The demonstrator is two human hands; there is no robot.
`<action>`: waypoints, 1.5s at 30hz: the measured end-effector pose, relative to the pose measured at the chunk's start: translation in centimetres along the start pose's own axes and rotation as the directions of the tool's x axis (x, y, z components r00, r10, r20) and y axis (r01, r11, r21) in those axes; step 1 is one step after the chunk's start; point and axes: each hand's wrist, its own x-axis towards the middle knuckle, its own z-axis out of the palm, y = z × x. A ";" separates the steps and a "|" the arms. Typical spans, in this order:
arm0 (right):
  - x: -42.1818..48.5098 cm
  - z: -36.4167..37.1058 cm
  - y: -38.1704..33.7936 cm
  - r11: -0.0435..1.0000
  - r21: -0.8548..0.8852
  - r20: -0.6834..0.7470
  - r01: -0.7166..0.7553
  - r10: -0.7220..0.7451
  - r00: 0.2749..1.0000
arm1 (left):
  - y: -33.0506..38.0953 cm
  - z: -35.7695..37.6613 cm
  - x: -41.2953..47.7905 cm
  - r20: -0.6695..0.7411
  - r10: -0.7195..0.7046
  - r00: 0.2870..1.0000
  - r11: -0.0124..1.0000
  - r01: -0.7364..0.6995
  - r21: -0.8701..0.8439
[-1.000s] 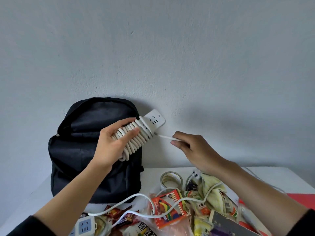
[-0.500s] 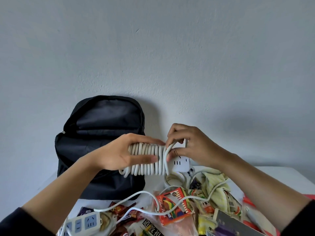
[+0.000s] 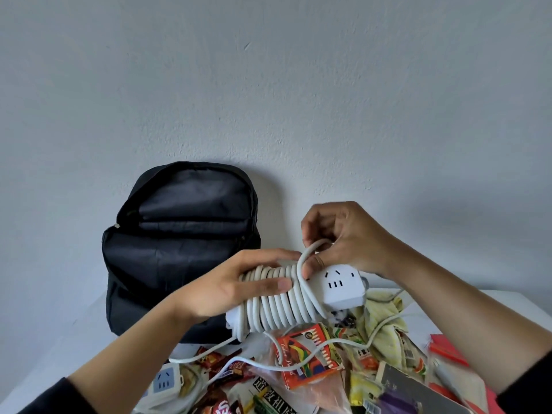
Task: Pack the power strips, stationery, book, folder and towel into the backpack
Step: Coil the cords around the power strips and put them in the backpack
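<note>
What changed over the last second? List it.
The left hand lowered the white power strip from tilted up to roughly level, gripping the coils. The right hand, which was pulling the cord end out sideways, closed in and pinches the last loop against the strip. The open backpack and second power strip stayed put.

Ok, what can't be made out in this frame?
Head view, the only one:
- the cord end: hidden under the curled fingers of the right hand; the left hand grips the wrapped power strip.
- the backpack inside: too dark to tell its contents.
- the second power strip: only one end shows among snack wrappers.
- the dark book: cut off by the bottom edge, title blurred.
</note>
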 end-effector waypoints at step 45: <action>-0.8 2.2 1.3 0.680 -0.727 -0.033 0.096 -0.174 0.984 | -2.7 1.1 0.2 -0.399 0.278 0.874 0.826 -0.005 0.564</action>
